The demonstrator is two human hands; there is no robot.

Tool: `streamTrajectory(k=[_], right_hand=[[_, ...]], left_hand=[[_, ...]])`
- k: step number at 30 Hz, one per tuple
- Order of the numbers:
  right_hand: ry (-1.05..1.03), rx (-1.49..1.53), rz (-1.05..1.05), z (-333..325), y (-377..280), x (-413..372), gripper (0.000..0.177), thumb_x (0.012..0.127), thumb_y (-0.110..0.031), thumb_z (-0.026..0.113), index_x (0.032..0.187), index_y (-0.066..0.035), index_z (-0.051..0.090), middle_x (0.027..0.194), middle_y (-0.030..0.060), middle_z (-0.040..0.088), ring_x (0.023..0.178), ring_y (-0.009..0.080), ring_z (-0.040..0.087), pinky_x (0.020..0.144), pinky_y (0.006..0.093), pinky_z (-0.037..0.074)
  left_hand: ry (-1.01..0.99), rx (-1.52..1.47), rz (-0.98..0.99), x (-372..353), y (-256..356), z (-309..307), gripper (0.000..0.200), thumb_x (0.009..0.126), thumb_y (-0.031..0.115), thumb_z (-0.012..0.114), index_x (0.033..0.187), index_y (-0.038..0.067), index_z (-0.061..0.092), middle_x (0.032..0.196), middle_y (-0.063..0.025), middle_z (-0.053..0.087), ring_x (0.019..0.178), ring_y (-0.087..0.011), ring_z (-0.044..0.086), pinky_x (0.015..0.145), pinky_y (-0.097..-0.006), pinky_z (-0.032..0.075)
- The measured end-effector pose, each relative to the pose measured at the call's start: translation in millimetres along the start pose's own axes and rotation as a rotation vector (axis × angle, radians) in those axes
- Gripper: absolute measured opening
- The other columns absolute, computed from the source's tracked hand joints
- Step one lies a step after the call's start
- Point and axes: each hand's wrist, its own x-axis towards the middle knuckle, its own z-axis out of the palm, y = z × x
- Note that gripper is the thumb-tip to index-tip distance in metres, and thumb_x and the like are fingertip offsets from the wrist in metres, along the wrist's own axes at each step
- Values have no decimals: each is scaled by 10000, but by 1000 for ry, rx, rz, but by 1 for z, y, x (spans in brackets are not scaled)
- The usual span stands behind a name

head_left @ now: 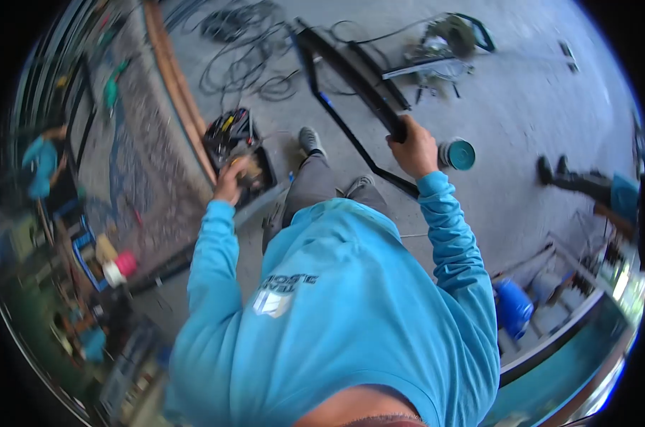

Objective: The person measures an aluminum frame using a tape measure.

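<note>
My right hand (415,148) is wrapped round one bar of a black metal frame (351,75), which slants up and away to the left over the floor. Blurred by motion, my left hand (230,181) has its fingers at a brownish object (246,169) whose kind is unclear. Just beyond that hand stands a dark tool box (265,171) with black tools and cables (231,130) in it. To the right of my right hand is a round tin with a teal lid (460,154).
A circular saw (450,43) lies on the floor (521,92) at the top. Loose cables (244,60) coil at top left, beside long wooden bars (177,89). Other people's legs (582,183) show at right, and a person in blue (41,164) at left. A blue container (513,307) stands lower right.
</note>
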Motion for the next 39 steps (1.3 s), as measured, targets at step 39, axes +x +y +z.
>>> streamTrajectory(k=[39], right_hand=[[759, -270, -2248, -201, -587, 69, 497, 873, -321, 690, 1270, -47, 569, 1212, 194, 615, 1070, 302, 628, 886, 406, 514]], left_hand=[[562, 23, 894, -152, 47, 6, 745, 696, 248, 782, 1389, 137, 531, 1168, -69, 528, 1107, -195, 520, 1007, -324, 366]])
